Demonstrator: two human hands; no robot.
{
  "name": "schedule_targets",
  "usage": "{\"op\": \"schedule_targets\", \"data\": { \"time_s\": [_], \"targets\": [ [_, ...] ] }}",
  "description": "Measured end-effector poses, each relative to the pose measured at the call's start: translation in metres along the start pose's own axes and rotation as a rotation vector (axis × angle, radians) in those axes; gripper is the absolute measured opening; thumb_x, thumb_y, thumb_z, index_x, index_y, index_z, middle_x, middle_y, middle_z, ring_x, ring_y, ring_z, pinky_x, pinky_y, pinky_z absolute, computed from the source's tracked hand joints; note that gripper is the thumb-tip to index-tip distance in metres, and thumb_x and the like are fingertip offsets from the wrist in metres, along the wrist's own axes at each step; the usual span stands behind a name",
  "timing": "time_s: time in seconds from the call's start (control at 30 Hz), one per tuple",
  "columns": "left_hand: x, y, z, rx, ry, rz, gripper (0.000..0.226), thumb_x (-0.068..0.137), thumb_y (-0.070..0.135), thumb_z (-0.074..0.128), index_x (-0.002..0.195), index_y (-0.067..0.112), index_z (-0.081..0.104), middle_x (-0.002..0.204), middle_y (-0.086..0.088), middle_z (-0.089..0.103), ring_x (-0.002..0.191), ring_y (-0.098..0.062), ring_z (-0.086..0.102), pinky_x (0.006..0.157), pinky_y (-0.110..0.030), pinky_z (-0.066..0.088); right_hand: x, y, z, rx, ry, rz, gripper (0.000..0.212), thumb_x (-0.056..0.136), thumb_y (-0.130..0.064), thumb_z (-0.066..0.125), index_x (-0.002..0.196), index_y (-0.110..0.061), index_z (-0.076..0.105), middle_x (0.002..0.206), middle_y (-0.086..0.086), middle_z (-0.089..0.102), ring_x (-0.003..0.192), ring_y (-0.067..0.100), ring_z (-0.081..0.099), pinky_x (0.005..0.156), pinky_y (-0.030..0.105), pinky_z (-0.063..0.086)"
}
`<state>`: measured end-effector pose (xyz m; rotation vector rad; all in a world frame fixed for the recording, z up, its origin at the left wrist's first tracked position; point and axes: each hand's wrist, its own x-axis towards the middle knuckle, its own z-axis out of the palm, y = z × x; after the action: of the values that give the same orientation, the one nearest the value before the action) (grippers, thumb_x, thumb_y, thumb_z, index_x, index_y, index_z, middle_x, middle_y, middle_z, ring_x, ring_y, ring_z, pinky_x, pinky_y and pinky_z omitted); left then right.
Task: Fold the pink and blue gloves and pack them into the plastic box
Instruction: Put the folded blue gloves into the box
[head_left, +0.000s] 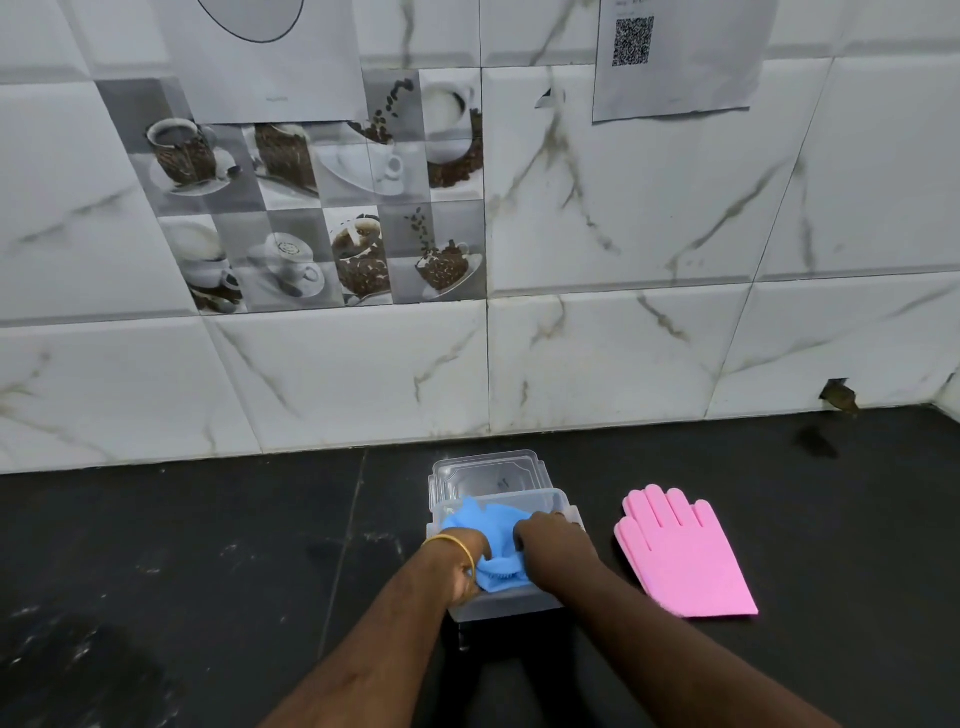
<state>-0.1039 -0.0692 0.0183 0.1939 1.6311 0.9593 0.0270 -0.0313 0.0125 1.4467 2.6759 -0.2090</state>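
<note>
Clearly, the work is sitting at about its midpoint. The soft blue rubbery glove (488, 540), bunched into a crumpled bundle, is lying inside the clear rectangular plastic box (558, 501), which is standing on the dark stone tabletop (208, 545) near the tiled wall. Part of the bundle is rising above the rim, so it is not looking fully tucked in. The left hand (465, 569), with a thin gold bangle (452, 545) at the wrist, is curling its fingers into the near end of the blue glove and holding it. The right hand (545, 532) is coming over the box from the right, fingers bent and pressing down into the blue material at its middle; whether it is pinching the fabric or only pushing it I cannot tell for sure, though the curl is suggesting a grip. Behind the box, the transparent plastic lid (488, 473) is lying apart, touching the box's far edge.

The flat pink rubbery glove (685, 556) is lying spread out on the tabletop just to the right of the box, fingers pointing toward the wall, unfolded and untouched. So the blue one is nearly packed, while the pink one is waiting to be folded and placed in. Whether closing the lid is expected, the task is not saying.
</note>
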Motion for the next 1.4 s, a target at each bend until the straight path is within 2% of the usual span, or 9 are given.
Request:
{"op": "schedule_targets", "data": {
  "time_s": [0.17, 0.27, 0.37, 0.47, 0.53, 0.7, 0.83, 1.1, 1.4],
  "targets": [
    [0.015, -0.012, 0.01, 0.221, 0.04, 0.089, 0.02, 0.094, -0.006, 0.044, 0.075, 0.001, 0.049, 0.081, -0.016, 0.053, 0.071, -0.025, 0.053, 0.067, -0.031, 0.053, 0.005, -0.009, 0.006, -0.077, -0.06, -0.011, 0.031, 0.098, -0.014, 0.048, 0.127, -0.013, 0.058, 0.133, 0.011, 0.054, 0.127, 0.031, 0.049, 0.1, 0.043, 0.045],
    [0.005, -0.008, 0.005, 0.214, 0.007, 0.051, 0.019, 0.09, -0.005, 0.045, 0.105, -0.001, 0.056, 0.085, -0.018, 0.062, 0.074, -0.027, 0.06, 0.064, -0.031, 0.052, 0.007, -0.007, 0.005, -0.063, -0.075, -0.002, 0.032, 0.098, -0.018, 0.049, 0.128, -0.013, 0.058, 0.133, 0.011, 0.053, 0.127, 0.03, 0.05, 0.1, 0.041, 0.045],
    [-0.007, 0.003, 0.001, 0.337, 0.009, 0.061, 0.013, 0.085, 0.0, 0.055, 0.097, 0.002, 0.054, 0.078, -0.014, 0.063, 0.067, -0.026, 0.061, 0.061, -0.029, 0.053, 0.009, -0.005, 0.005, -0.046, -0.082, 0.015, 0.035, 0.093, -0.024, 0.058, 0.127, -0.014, 0.058, 0.13, 0.01, 0.053, 0.125, 0.03, 0.051, 0.098, 0.04, 0.047],
    [-0.022, 0.019, -0.004, 0.669, 0.022, 0.131, 0.023, 0.084, 0.017, 0.066, 0.1, 0.005, 0.053, 0.108, -0.017, 0.063, 0.098, -0.029, 0.065, 0.089, -0.039, 0.055, 0.009, -0.005, 0.005, -0.035, -0.077, 0.025, 0.036, 0.092, -0.025, 0.059, 0.126, -0.013, 0.058, 0.129, 0.01, 0.056, 0.123, 0.029, 0.053, 0.098, 0.039, 0.048],
    [-0.032, 0.033, -0.011, 1.14, 0.109, 0.235, 0.043, 0.082, 0.029, 0.068, 0.116, 0.005, 0.058, 0.119, -0.014, 0.064, 0.105, -0.028, 0.065, 0.087, -0.035, 0.055, 0.01, -0.006, 0.005, -0.028, -0.079, 0.031, 0.035, 0.093, -0.024, 0.058, 0.127, -0.014, 0.058, 0.129, 0.01, 0.056, 0.122, 0.029, 0.054, 0.098, 0.04, 0.049],
    [-0.043, 0.044, -0.005, 1.721, 0.208, 0.688, 0.035, 0.083, 0.007, 0.059, 0.117, 0.009, 0.065, 0.121, -0.014, 0.065, 0.112, -0.032, 0.062, 0.095, -0.04, 0.052, 0.012, -0.004, 0.003, -0.022, -0.092, 0.02, 0.033, 0.093, -0.013, 0.054, 0.125, -0.012, 0.059, 0.129, 0.012, 0.056, 0.12, 0.03, 0.055, 0.098, 0.041, 0.049],
    [-0.028, 0.031, 0.006, 1.883, -0.097, 0.651, 0.04, 0.086, 0.002, 0.058, 0.121, 0.019, 0.066, 0.129, -0.011, 0.061, 0.117, -0.031, 0.058, 0.1, -0.036, 0.045, 0.018, 0.0, -0.014, -0.005, -0.218, -0.03, 0.033, 0.092, -0.009, 0.057, 0.125, -0.008, 0.065, 0.132, 0.014, 0.059, 0.123, 0.032, 0.056, 0.104, 0.04, 0.047],
    [0.002, 0.02, 0.006, 1.989, -0.13, 0.463, 0.058, 0.081, 0.017, 0.066, 0.136, 0.027, 0.053, 0.141, -0.007, 0.05, 0.124, -0.027, 0.053, 0.1, -0.036, 0.044, 0.019, 0.003, -0.04, -0.129, -0.499, -0.143, 0.037, 0.094, -0.011, 0.055, 0.13, -0.007, 0.063, 0.137, 0.014, 0.059, 0.119, 0.029, 0.057, 0.105, 0.039, 0.044],
    [0.022, -0.005, 0.005, 1.722, -0.003, 0.552, 0.055, 0.084, 0.026, 0.067, 0.134, 0.012, 0.046, 0.138, -0.016, 0.046, 0.129, -0.033, 0.046, 0.108, -0.041, 0.041, 0.026, 0.011, 0.002, -0.274, -0.203, -0.321, 0.029, 0.089, -0.014, 0.062, 0.119, -0.014, 0.062, 0.125, 0.015, 0.058, 0.117, 0.036, 0.054, 0.09, 0.044, 0.049]
  ]
}}
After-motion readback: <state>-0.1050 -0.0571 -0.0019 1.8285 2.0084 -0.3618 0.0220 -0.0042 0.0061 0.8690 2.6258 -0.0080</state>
